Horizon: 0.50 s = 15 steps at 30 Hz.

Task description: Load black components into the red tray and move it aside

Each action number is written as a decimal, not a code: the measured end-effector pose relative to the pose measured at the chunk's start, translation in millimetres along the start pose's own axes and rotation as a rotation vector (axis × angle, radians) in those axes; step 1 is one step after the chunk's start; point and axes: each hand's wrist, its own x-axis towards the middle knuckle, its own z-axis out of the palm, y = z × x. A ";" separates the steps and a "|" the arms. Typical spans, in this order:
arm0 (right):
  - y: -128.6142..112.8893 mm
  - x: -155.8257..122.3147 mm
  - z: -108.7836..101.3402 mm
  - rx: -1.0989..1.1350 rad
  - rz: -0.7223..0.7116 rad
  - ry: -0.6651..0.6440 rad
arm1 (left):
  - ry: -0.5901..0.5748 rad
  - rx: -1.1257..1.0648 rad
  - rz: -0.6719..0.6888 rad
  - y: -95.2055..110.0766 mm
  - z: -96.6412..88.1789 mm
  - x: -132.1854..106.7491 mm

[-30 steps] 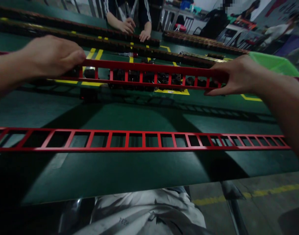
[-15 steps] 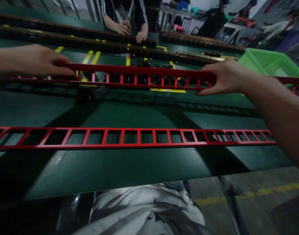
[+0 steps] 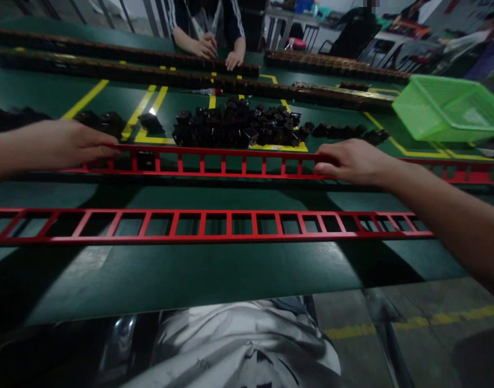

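Red slotted frame (image 3: 223,153), held over the tabletop (image 3: 247,275) between black parts (image 3: 231,126) and a second red frame (image 3: 230,224). Left hand (image 3: 71,143) and right hand (image 3: 348,161), both closed on it, grip well apart, presumably to steady its length.

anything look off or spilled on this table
Nothing looks clearly damaged. The one untidy spot is the heap of black parts, jumbled and overlapping yellow tape beyond the farther red frame, which the left hand and right hand grip; that may be deliberate.

no legible text, clothing print (image 3: 203,363) blurred
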 end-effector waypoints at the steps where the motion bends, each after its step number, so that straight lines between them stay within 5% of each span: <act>1: -1.1 4.6 5.2 -0.007 0.029 -0.030 | -0.036 0.051 -0.014 3.2 2.4 0.5; 11: 41.4 60.8 24.7 0.032 0.044 0.210 | 0.018 0.282 -0.205 26.1 -16.1 45.9; 15: 37.9 48.4 27.0 0.093 -0.004 0.275 | 0.240 0.237 -0.018 25.1 -13.8 30.2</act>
